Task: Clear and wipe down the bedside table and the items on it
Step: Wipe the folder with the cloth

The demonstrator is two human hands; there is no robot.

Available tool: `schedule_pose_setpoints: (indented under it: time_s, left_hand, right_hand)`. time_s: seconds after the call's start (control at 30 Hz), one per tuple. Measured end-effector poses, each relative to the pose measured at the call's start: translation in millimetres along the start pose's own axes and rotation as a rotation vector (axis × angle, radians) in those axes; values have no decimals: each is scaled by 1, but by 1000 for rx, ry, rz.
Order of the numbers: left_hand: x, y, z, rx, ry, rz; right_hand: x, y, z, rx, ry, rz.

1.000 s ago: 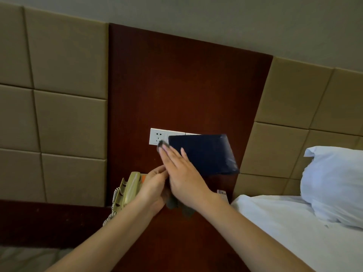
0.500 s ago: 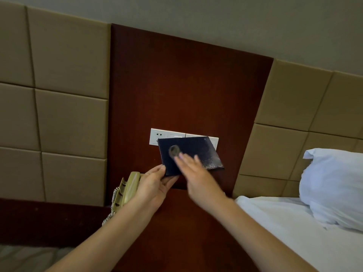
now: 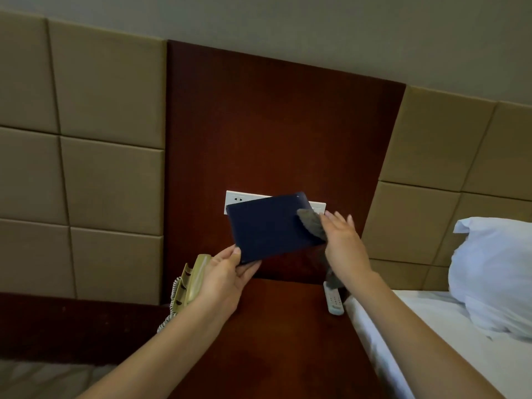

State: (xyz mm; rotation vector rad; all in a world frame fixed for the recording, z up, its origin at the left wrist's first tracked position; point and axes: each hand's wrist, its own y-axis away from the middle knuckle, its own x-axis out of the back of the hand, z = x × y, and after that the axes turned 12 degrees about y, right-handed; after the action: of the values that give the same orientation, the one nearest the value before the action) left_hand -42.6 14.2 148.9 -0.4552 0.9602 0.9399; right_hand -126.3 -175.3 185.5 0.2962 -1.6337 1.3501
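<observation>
**While lifted, the dark blue folder (image 3: 267, 226) gets wiped**

The left hand (image 3: 227, 272) pinches its lower corner at frame centre, clear of the worktop (image 3: 288, 326), so the right hand (image 3: 342, 240), fingers straight, can press a grey cloth (image 3: 312, 224) against it.

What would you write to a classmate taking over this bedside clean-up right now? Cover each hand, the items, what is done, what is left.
Left hand pinches the dark blue folder by its lower corner, holding it above the table.
Right hand presses the grey cloth on the folder's right edge, fingers straight.
Phone sits on the table's left, remote on its right by the bed.
Done: folder lifted, wiping under way.
Left: finish folder; wipe phone, remote, table.
</observation>
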Motion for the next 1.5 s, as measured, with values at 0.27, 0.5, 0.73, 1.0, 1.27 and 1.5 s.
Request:
schedule_pose_setpoints:
  time_s: [0.27,0.5,0.73,1.0,1.27,1.5]
  left_hand:
    - [5,-2,8,-79,-136,-96]
    - [12,1,18,32,-251,-256]
    - [17,-12,54,212,-221,-354]
    - [14,-12,53,106,-477,-265]
    - [0,-1,2,67,-263,-145]
    - [7,-4,18,-19,-227,-142]
  right_hand:
    - [-4,3,-10,-237,-552,31]
    - [11,-1,-14,-403,-945,52]
    - [7,-1,-3,-239,-828,-86]
    - [18,0,-6,-341,-565,247]
    - [12,2,-95,229,51,42]
    - [-20,0,-64,-530,-279,-442]
